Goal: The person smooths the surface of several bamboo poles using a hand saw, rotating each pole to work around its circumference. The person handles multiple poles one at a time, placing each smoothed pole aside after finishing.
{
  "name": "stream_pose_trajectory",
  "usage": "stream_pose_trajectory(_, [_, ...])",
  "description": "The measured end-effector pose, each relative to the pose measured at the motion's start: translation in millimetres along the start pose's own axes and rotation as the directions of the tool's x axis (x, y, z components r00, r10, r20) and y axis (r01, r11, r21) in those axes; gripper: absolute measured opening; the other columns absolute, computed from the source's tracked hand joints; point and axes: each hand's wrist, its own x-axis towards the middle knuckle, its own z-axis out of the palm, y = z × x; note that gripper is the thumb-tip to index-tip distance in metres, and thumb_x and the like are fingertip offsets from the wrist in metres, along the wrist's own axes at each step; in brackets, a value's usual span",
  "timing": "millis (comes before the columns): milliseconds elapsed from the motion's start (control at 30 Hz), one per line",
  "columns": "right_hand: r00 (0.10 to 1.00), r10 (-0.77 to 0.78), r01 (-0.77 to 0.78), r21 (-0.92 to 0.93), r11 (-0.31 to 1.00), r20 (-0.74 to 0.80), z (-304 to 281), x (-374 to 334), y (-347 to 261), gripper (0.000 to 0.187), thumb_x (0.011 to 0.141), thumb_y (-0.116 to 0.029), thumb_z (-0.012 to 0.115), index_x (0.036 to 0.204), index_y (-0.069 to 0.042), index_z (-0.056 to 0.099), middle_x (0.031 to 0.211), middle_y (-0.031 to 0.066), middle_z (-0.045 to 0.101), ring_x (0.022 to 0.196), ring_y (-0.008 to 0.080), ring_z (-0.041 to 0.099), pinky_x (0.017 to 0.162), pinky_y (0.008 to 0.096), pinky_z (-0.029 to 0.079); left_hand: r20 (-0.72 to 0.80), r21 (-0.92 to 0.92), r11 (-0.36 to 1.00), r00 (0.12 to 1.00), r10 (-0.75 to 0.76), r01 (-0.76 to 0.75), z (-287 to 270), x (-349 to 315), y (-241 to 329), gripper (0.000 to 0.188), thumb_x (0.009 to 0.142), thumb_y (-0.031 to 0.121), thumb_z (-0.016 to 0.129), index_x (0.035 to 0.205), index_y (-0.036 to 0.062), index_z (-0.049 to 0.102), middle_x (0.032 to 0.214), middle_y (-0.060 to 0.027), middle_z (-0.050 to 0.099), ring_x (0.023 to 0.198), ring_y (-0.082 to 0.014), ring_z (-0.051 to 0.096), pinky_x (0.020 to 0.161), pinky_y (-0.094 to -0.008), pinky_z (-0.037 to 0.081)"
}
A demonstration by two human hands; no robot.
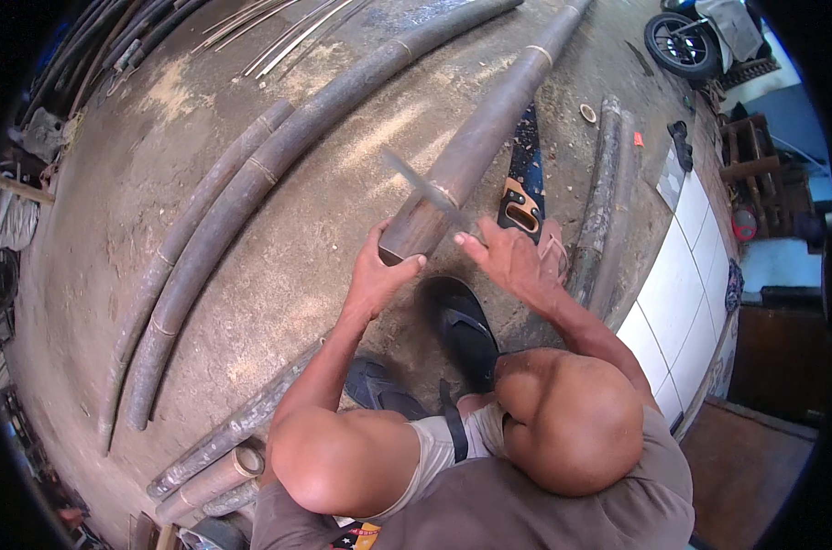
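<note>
A long brown bamboo pole [489,124] runs from the top of the view down to its cut end in front of my knees. My left hand [375,278] is wrapped around that near end, thumb on one side and fingers on the other. My right hand [514,261] is closed around the handle of a knife [418,181], the handle itself hidden in my fist. Its blade, smeared by motion, lies slantwise across the pole at the ring of a node; whether it touches the bamboo I cannot tell. Just beyond my right hand, a handsaw [523,188] with a black-and-tan handle lies on the ground.
Two long curved bamboo poles [216,207] lie at the left. Shorter bamboo pieces [216,481] rest at lower left, and more poles [601,197] lie at right beside white tiles [659,291]. Thin strips [297,37] and a motorcycle wheel [682,44] are farther off.
</note>
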Motion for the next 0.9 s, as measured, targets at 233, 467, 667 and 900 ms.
stream_pose_trajectory(233, [0.968, -0.253, 0.243, -0.270, 0.932, -0.003, 10, 8, 10, 0.023, 0.101, -0.024, 0.063, 0.123, -0.019, 0.066, 0.091, 0.0113, 0.057, 0.067, 0.0290, 0.070, 0.047, 0.0432, 0.053, -0.017, -0.033, 0.999, 0.999, -0.034, 0.034, -3, 1, 5, 0.095, 0.076, 0.035, 0.088, 0.151, -0.0062, 0.046, 0.132, -0.0219, 0.065, 0.122, -0.0296, 0.064, 0.105, -0.0407, 0.050])
stream_pose_trajectory(467, [0.968, -0.252, 0.236, -0.313, 0.920, -0.012, 3, 15, 40, 0.031, 0.097, -0.015, 0.064, 0.127, -0.010, 0.063, 0.090, 0.0117, 0.058, 0.061, 0.0247, 0.066, 0.045, 0.0379, 0.050, -0.018, 0.041, 0.989, 0.990, 0.142, -0.141, 0, -3, -3, 0.089, 0.081, 0.027, 0.086, 0.153, -0.0049, 0.045, 0.125, -0.0186, 0.068, 0.109, -0.0231, 0.068, 0.092, -0.0352, 0.056])
stream_pose_trajectory(667, [0.981, -0.145, 0.132, -0.103, 0.986, -0.127, 13, 3, 57, 0.022, 0.105, -0.018, 0.059, 0.121, -0.004, 0.063, 0.078, 0.0177, 0.057, 0.060, 0.0339, 0.066, 0.052, 0.0458, 0.050, 0.047, -0.223, 0.970, 0.995, -0.091, 0.099, 6, -13, 15, 0.086, 0.085, 0.031, 0.083, 0.153, -0.0055, 0.044, 0.125, -0.0187, 0.065, 0.099, -0.0208, 0.069, 0.076, -0.0343, 0.060])
stream_pose_trajectory(900, [0.975, -0.212, 0.193, -0.231, 0.954, -0.062, -3, 7, 42, 0.022, 0.105, -0.022, 0.060, 0.121, -0.007, 0.064, 0.087, 0.0177, 0.058, 0.070, 0.0340, 0.070, 0.056, 0.0482, 0.052, 0.011, -0.364, 0.926, 0.994, -0.104, 0.101, 7, -17, 10, 0.079, 0.092, 0.027, 0.077, 0.154, -0.0058, 0.042, 0.118, -0.0203, 0.067, 0.088, -0.0211, 0.071, 0.070, -0.0331, 0.062])
